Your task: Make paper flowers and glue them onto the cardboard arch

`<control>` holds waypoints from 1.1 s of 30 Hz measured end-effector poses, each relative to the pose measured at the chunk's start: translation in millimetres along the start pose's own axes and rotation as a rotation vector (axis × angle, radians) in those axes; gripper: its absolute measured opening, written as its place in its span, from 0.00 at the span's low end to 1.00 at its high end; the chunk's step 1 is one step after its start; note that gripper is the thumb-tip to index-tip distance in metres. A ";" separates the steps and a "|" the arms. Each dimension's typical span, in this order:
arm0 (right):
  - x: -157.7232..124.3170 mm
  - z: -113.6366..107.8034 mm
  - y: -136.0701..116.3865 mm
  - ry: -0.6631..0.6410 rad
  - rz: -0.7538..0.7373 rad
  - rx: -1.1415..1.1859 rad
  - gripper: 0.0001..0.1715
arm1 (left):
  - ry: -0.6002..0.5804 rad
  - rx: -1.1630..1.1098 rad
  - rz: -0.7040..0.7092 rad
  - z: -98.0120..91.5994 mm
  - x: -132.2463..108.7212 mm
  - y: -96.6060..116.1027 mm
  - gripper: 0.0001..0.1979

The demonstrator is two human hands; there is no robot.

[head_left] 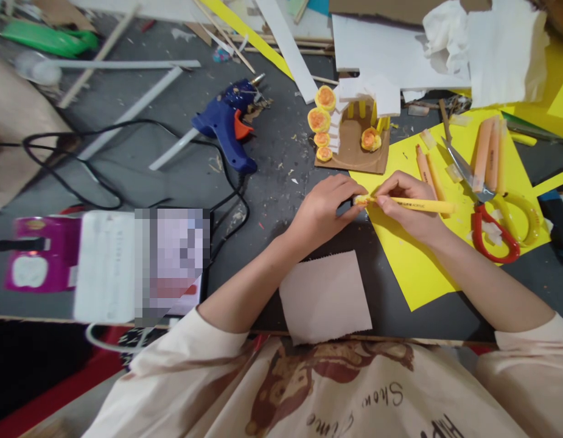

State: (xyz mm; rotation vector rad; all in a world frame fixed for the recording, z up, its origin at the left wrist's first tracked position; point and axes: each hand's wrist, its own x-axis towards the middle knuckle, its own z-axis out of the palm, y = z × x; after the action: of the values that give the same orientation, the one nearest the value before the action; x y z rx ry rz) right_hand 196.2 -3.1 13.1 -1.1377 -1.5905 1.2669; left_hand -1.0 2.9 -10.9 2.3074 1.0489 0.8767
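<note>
Between the fingertips of my left hand (324, 204) is a small yellow-and-white piece (362, 199), partly hidden by the fingers. My right hand (406, 201) grips a yellow acrylic marker (422, 205), its tip touching or very near that piece. Just beyond my hands stands a small cardboard model (354, 159) with a white stepped wall. Round yellow discs with orange middles (318, 120) line its left side, and another disc (370, 140) sits inside. Under my right hand lies a yellow sheet (409, 267).
A blue glue gun (230, 121) with its cord lies left of the model. Red-handled scissors (484, 213) and orange markers (486, 152) rest on the yellow sheet. Sandpaper-like brown paper (327, 298) lies near the table edge. A phone (183, 261) and white box (105, 267) are at left.
</note>
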 end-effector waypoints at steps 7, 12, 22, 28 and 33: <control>0.2 1.1 0.8 0.041 0.014 -0.006 0.13 | 0.028 0.008 0.027 -0.3 0.0 0.4 0.08; 0.5 0.9 1.2 0.037 0.029 -0.015 0.14 | 0.016 0.002 0.009 -0.4 0.1 0.3 0.10; 1.0 0.9 1.2 0.050 0.014 -0.032 0.12 | 0.009 -0.026 -0.014 -0.8 0.5 -1.1 0.10; 0.4 0.8 3.6 -0.039 -0.016 0.013 0.11 | -0.001 -0.006 -0.006 -1.5 1.1 -0.3 0.09; 0.5 1.2 1.6 0.007 0.017 -0.016 0.16 | -0.015 -0.007 -0.031 -1.7 1.5 -0.6 0.10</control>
State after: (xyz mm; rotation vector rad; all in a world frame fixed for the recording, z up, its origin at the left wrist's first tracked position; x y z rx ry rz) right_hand 195.1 -2.8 11.4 -1.1668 -1.5919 1.2619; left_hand -1.8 4.7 -9.6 2.2823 1.0710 0.8480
